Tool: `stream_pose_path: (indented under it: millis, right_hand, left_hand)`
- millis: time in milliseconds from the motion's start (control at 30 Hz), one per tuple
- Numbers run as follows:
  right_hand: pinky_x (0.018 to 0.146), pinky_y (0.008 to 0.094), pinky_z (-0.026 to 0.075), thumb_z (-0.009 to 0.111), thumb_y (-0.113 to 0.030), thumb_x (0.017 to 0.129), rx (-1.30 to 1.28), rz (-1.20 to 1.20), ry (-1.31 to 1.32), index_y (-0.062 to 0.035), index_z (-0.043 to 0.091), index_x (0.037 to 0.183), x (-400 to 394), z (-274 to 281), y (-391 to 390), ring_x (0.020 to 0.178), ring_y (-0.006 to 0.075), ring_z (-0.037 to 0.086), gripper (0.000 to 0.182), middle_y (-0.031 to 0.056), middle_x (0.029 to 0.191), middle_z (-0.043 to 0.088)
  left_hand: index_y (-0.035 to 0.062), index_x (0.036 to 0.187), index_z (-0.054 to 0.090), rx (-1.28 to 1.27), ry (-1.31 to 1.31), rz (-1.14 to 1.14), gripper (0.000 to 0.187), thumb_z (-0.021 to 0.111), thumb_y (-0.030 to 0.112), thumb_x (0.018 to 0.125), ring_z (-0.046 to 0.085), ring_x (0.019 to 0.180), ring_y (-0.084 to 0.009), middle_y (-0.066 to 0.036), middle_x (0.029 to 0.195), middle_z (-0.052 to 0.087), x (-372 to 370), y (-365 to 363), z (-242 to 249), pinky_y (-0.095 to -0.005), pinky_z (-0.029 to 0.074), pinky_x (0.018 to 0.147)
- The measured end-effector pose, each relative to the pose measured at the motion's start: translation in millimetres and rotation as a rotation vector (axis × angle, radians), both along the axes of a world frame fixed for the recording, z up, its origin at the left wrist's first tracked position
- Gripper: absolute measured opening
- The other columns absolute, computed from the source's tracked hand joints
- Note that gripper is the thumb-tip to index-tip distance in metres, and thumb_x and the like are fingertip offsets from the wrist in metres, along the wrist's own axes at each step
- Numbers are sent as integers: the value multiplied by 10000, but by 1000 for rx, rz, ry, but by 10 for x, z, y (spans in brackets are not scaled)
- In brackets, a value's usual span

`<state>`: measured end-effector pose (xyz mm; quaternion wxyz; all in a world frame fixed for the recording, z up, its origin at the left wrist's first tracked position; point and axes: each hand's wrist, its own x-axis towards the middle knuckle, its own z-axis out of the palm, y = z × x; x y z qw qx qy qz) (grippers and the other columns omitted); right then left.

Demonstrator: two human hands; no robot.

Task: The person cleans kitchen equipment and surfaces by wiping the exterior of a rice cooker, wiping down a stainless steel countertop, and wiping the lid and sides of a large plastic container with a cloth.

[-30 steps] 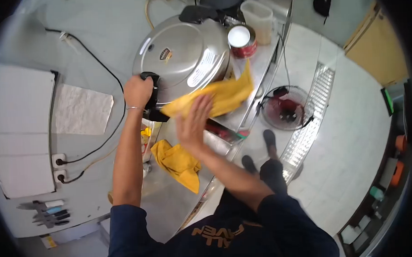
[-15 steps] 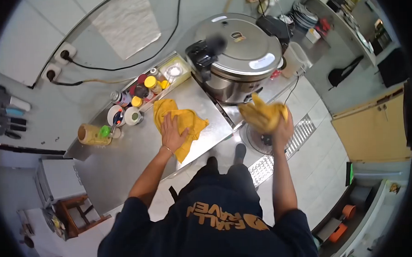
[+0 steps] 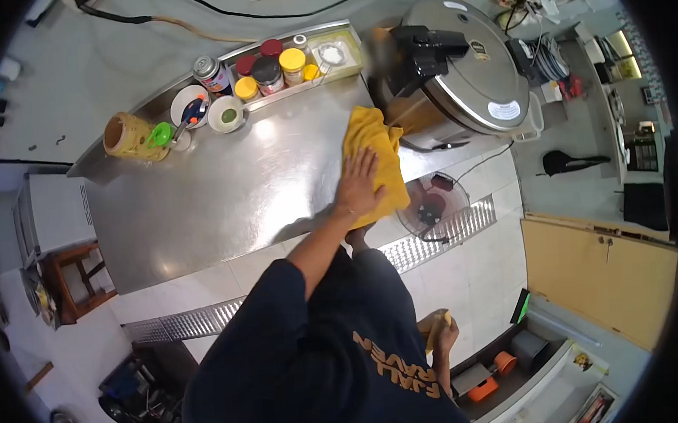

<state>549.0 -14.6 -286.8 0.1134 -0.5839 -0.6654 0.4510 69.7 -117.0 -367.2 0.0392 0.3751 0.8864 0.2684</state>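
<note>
My left hand (image 3: 359,182) lies flat with its fingers spread on a yellow cloth (image 3: 384,160), at the right end of the steel counter (image 3: 225,194). The cloth's far end reaches beside the large steel cooker (image 3: 455,93). Low at the right, next to my body, my right hand (image 3: 443,334) is closed on a second yellow cloth (image 3: 435,330), which shows only in part.
Jars (image 3: 269,72), white bowls (image 3: 226,114) and a tan container (image 3: 133,137) line the counter's back edge. A round fan (image 3: 432,205) stands on the floor past the counter's right end. A wooden stool (image 3: 75,283) is at the left.
The view has turned and shifted. My left hand has slid the cloth right along the counter, close to the cooker. My right hand has dropped from beside the cooker to my side with its cloth.
</note>
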Motion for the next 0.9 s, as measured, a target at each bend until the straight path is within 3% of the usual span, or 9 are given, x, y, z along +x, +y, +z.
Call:
stream_pose_path:
  millis: [100, 133, 200, 267, 367, 500, 567, 767, 900]
  right_hand:
    - [759, 319, 529, 507, -188, 987, -135, -47, -125, 24, 698, 1091, 317, -186, 127, 865, 179, 656, 303, 79, 968, 701]
    - [759, 319, 529, 507, -188, 987, -135, -72, -128, 24, 698, 1091, 419, -223, 113, 865, 179, 656, 303, 79, 968, 701]
    - [778, 317, 533, 536, -230, 996, -207, -29, -122, 25, 692, 1103, 511, -307, 116, 884, 180, 664, 318, 83, 980, 702]
    - [787, 316, 536, 550, -251, 1001, -248, -27, -117, 26, 690, 1109, 610, -331, 114, 894, 181, 668, 328, 84, 986, 703]
    - [775, 330, 539, 597, -158, 964, -262, -37, -281, 12, 709, 1129, 665, -415, 53, 852, 182, 690, 262, 114, 948, 744]
    - [793, 351, 539, 608, -225, 962, -251, -67, -93, 6, 711, 1131, 1414, -1031, 175, 873, 209, 702, 304, 142, 958, 750]
    - [802, 361, 539, 614, -259, 962, -262, -74, 65, 4, 712, 1131, 1819, -1375, 296, 883, 223, 708, 328, 157, 963, 753]
    - [833, 426, 548, 590, -371, 963, -189, 108, -438, -35, 715, 1131, 1539, -940, 1255, 959, 363, 724, 396, 227, 1024, 738]
    - [820, 435, 555, 541, -378, 987, -61, 162, -476, -37, 697, 1088, 1298, -860, 2029, 957, 372, 721, 388, 238, 972, 727]
  left_hand:
    - [50, 1569, 333, 137, -50, 74, 850, 622, 490, 902, 283, 1504, -370, -180, 1620, 330, -220, -760, -208, -515, 160, 1252]
    - [58, 1578, 314, 20, 161, 196, 883, 640, 504, 888, 290, 1504, -348, -182, 1617, 334, -388, -1094, -383, -521, 164, 1250]
    - [52, 1579, 309, -129, 136, 479, 861, 584, 553, 934, 312, 1491, -362, -196, 1619, 326, -635, -1871, -305, -513, 192, 1241]
    - [37, 1552, 359, -296, 412, 723, 787, 547, 536, 974, 334, 1482, -360, -214, 1595, 366, -868, -2742, -627, -494, 227, 1224]
    - [30, 1581, 278, -584, 227, 1091, 835, 428, 602, 992, 267, 1488, -458, -218, 1647, 253, -747, -3201, -570, -558, 240, 1203]
    - [16, 1579, 276, -615, 156, 1174, 865, 394, 632, 984, 213, 1483, -528, -221, 1659, 217, -441, -2234, -541, -645, 221, 1171]
    - [1, 1579, 265, -724, 326, 938, 891, 411, 640, 975, 156, 1489, -557, -233, 1662, 195, -150, -1623, -606, -708, 168, 1150]
    - [-2, 1585, 238, -591, 174, 698, 941, 450, 653, 945, 94, 1501, -559, -245, 1671, 138, 412, 272, -219, -728, 98, 1156]
    - [5, 1590, 234, -550, 60, 610, 996, 534, 658, 899, 75, 1508, -546, -244, 1676, 112, 534, 611, 31, -710, 92, 1170]
